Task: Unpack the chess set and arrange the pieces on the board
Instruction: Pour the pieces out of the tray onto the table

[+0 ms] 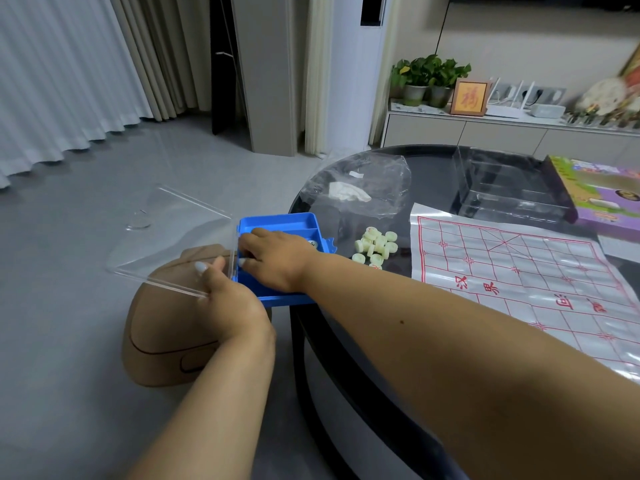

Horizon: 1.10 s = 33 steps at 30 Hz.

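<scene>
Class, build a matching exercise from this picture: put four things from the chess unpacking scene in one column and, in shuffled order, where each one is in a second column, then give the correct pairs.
Things
1. blue tray
2. clear lid
3. pale chess pieces
4. board sheet

Places
A. heaped on the dark table between tray and sheet
B. spread flat on the table, at right
C. held by the left hand, out over the floor
D. at the table's left edge, right hand reaching in

Pairs: 1-D, 2-C, 3-A, 4-B
</scene>
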Each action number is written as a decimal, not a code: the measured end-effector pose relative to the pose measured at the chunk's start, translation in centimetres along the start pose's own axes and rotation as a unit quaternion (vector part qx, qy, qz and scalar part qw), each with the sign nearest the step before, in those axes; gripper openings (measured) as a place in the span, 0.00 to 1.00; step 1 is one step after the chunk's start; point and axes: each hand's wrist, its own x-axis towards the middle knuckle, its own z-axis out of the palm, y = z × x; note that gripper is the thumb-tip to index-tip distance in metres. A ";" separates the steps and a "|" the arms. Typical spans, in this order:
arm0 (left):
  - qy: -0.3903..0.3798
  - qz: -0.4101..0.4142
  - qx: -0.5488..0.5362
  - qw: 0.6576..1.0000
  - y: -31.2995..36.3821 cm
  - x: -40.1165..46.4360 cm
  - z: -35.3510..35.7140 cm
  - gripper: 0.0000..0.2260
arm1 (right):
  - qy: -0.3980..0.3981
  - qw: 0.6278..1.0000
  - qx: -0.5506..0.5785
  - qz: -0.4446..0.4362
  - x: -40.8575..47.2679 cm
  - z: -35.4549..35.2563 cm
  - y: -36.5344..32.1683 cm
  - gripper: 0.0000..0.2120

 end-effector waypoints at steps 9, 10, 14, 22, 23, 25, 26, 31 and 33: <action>0.012 0.002 -0.005 1.000 -0.1 0.0 -0.1 0.20 | 0.000 0.997 -0.079 -0.002 -0.1 0.4 -0.4 0.19; 0.013 0.003 -0.007 1.000 -0.1 -0.1 -0.1 0.20 | 0.005 0.997 -0.079 -0.008 -0.2 0.4 -0.4 0.19; 0.009 0.006 -0.009 1.000 0.1 -0.4 -0.1 0.21 | 0.034 0.997 -0.061 -0.038 -0.7 0.1 -0.4 0.18; 0.003 0.000 -0.017 1.000 0.1 0.2 -0.3 0.19 | 0.021 1.000 -0.017 0.013 -0.1 0.0 -0.4 0.21; 0.000 -0.001 -0.016 1.000 0.0 0.4 -0.3 0.19 | 0.024 1.000 -0.011 0.014 -0.1 0.1 -0.5 0.21; -0.006 0.000 -0.012 1.000 -0.1 0.6 -0.5 0.19 | 0.029 0.999 0.001 0.015 -0.1 0.1 -0.6 0.21; -0.009 0.004 -0.009 1.000 -0.1 0.7 -0.6 0.19 | 0.031 0.999 0.006 0.017 -0.1 0.0 -0.6 0.21; -0.014 0.038 0.012 0.999 -0.5 1.3 -0.7 0.19 | 0.043 0.998 0.010 0.039 0.3 -0.4 -0.5 0.21; -0.015 0.041 0.017 0.999 -0.3 1.2 -0.8 0.19 | 0.074 0.996 0.016 0.043 0.4 -0.5 -0.3 0.20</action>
